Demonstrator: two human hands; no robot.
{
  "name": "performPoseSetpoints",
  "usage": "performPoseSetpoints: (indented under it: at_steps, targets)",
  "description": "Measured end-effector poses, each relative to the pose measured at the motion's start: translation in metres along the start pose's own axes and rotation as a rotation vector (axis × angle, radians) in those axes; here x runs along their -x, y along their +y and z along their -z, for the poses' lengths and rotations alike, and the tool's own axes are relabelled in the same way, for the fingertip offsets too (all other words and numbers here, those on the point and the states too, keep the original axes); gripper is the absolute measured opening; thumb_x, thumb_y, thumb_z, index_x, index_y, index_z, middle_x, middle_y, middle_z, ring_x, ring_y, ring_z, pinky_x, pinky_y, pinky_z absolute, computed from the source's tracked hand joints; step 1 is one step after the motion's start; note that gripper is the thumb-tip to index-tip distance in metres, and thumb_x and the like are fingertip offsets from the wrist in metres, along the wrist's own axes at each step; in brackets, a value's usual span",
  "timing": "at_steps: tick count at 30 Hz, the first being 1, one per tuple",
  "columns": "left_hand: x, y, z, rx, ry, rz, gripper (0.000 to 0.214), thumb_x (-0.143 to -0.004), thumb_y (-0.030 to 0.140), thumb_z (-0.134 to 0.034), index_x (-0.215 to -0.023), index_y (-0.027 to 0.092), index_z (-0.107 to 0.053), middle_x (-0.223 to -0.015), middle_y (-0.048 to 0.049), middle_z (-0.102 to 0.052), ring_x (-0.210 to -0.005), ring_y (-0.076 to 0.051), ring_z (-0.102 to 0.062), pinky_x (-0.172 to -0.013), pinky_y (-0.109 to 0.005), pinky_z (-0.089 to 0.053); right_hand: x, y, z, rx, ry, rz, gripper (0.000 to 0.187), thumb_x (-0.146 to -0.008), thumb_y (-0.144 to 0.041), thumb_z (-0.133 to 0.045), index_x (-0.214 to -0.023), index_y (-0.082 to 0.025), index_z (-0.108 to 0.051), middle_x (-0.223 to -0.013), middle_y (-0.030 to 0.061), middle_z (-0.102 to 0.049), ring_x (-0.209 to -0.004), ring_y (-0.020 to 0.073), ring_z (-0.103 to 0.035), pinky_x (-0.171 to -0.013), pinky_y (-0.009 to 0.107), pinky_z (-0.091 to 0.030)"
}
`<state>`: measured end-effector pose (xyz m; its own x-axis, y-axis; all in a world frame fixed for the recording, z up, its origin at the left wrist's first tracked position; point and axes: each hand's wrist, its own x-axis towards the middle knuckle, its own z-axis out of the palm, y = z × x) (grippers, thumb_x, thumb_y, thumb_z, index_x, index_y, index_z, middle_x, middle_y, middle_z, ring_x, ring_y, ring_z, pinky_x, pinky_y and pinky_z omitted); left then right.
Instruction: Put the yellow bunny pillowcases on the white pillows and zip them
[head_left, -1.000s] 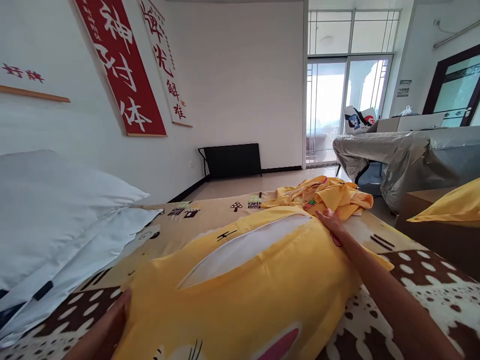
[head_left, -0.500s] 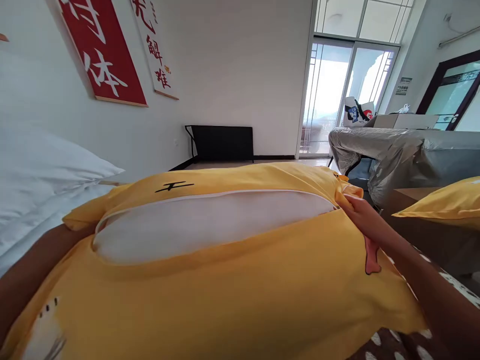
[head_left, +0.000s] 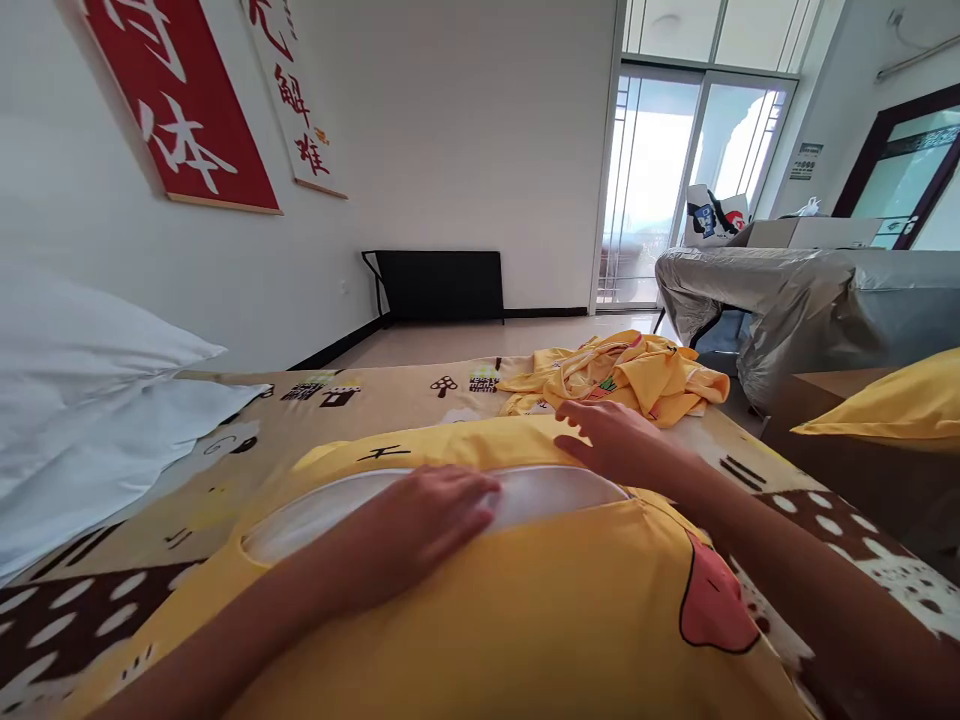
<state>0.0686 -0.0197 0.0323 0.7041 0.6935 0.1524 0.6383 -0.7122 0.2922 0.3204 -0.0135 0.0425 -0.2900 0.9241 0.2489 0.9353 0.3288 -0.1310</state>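
A yellow pillowcase [head_left: 495, 620] with printed figures lies in front of me, its long opening showing the white pillow [head_left: 547, 492] inside. Across the middle of that opening rests my left hand [head_left: 427, 525], flat, fingers stretched out, touching the pillow and the case's near edge. My right hand [head_left: 619, 440] is over the far edge at the right, thumb and fingers apart, holding nothing. Whether its fingertips touch the cloth I cannot tell. Beyond it lies a crumpled yellow cloth [head_left: 645, 375].
Beneath everything is a patterned blanket [head_left: 405, 390]. White pillows [head_left: 97, 370] are on the left, and another yellow pillow [head_left: 900, 400] is at the right on a brown box [head_left: 840, 450]. Farther back stand a plastic-covered table [head_left: 795, 275] and a black folded panel [head_left: 442, 285].
The stuffed pillowcase has come down onto the blanket, revealing the crumpled cloth behind. My right hand has let go of its corner. My left hand has come out from the left side onto the opening.
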Motion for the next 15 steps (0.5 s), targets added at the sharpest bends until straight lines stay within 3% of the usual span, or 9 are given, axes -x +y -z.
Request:
performPoseSetpoints:
  at_steps: [2,4,9,12,15]
  targets:
    - [-0.018,0.029,-0.012,-0.397,-0.078,-0.184,0.023,-0.085,0.020,-0.045,-0.086,0.014,-0.067,-0.085,-0.0138,-0.067,-0.077,-0.027,-0.063,-0.071,-0.039,-0.047,-0.019,-0.020,-0.007,0.058,-0.020,0.086,0.027,-0.088,-0.034,-0.049,-0.105,-0.015,-0.060,-0.096,0.0130,-0.067,-0.086,0.0256,-0.063,-0.071,0.033,-0.043]
    - [-0.034,0.046,-0.024,-0.630,-0.123,-0.292,0.016,-0.075,0.010,-0.049,-0.076,0.011,-0.065,-0.070,-0.0134,-0.065,-0.061,-0.026,-0.061,-0.059,-0.038,-0.047,-0.032,-0.029,-0.026,0.076,-0.027,0.140,0.022,-0.087,-0.029,-0.050,-0.099,-0.013,-0.061,-0.097,0.0144,-0.066,-0.092,0.0261,-0.062,-0.079,0.036,-0.043]
    - [-0.068,0.064,-0.047,-0.633,-0.278,-0.327,0.013,-0.060,0.015,-0.069,-0.050,0.016,-0.060,-0.043,-0.0079,-0.054,-0.041,-0.023,-0.054,-0.041,-0.032,-0.035,-0.031,-0.017,-0.074,-0.101,0.053,0.148,0.027,-0.094,-0.035,-0.042,-0.110,-0.018,-0.057,-0.114,0.0090,-0.062,-0.109,0.0201,-0.052,-0.095,0.036,-0.038]
    - [-0.086,0.074,-0.061,-0.640,-0.287,-0.378,0.020,-0.051,0.024,-0.077,-0.046,0.017,-0.059,-0.037,-0.0067,-0.048,-0.036,-0.024,-0.052,-0.037,-0.033,-0.033,-0.019,-0.001,-0.077,-0.315,0.070,0.194,0.035,-0.091,-0.039,-0.048,-0.123,-0.024,-0.052,-0.130,0.0066,-0.055,-0.122,0.0197,-0.045,-0.104,0.035,-0.031]
    - [-0.096,0.074,-0.079,-0.555,-0.239,-0.477,0.022,-0.059,0.026,-0.073,-0.045,0.017,-0.058,-0.034,-0.0058,-0.046,-0.034,-0.023,-0.051,-0.034,-0.030,-0.031,-0.010,0.014,-0.068,-0.441,-0.041,0.255,0.047,-0.087,-0.030,-0.053,-0.134,-0.031,-0.044,-0.145,0.0033,-0.040,-0.135,0.0200,-0.031,-0.111,0.034,-0.024]
